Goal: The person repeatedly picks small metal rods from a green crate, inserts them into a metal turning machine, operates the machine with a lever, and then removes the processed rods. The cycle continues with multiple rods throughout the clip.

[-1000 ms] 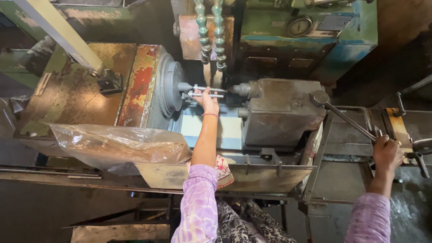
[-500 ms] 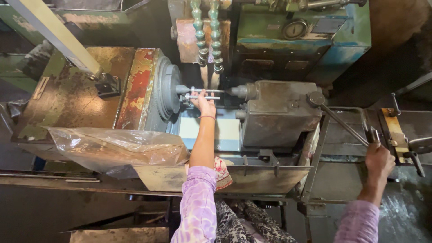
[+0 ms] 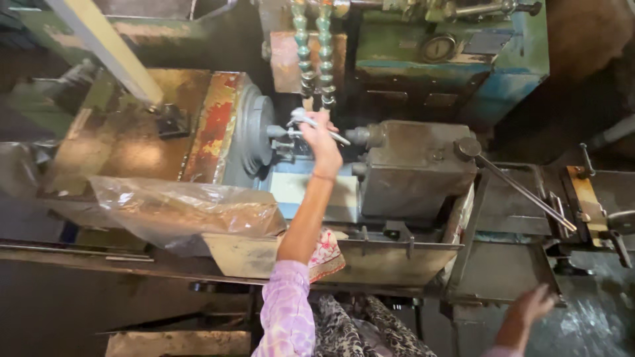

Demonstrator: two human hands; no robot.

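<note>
I look down on an old lathe. My left hand (image 3: pixel 322 144) reaches up to the round grey chuck (image 3: pixel 254 135) and is closed around a slim shiny metal rod (image 3: pixel 299 119) just right of the chuck's face. A boxy grey tool block (image 3: pixel 413 168) stands right of that hand. My right hand (image 3: pixel 531 305) hangs low at the bottom right, blurred, with its fingers spread and nothing in it. It is below and clear of the long lever (image 3: pixel 522 192) that slants off the tool block.
Two segmented green coolant hoses (image 3: pixel 312 49) hang above the chuck. A crumpled clear plastic sheet (image 3: pixel 182 211) lies over the left of the metal chip tray (image 3: pixel 370 261). A patterned cloth (image 3: pixel 325 254) hangs at the tray's front. Small handles (image 3: pixel 595 205) stand at the right.
My right hand has let go of the lever handle at the right and dropped down toward me. My left hand stays at the chuck and has lifted the rod slightly.
</note>
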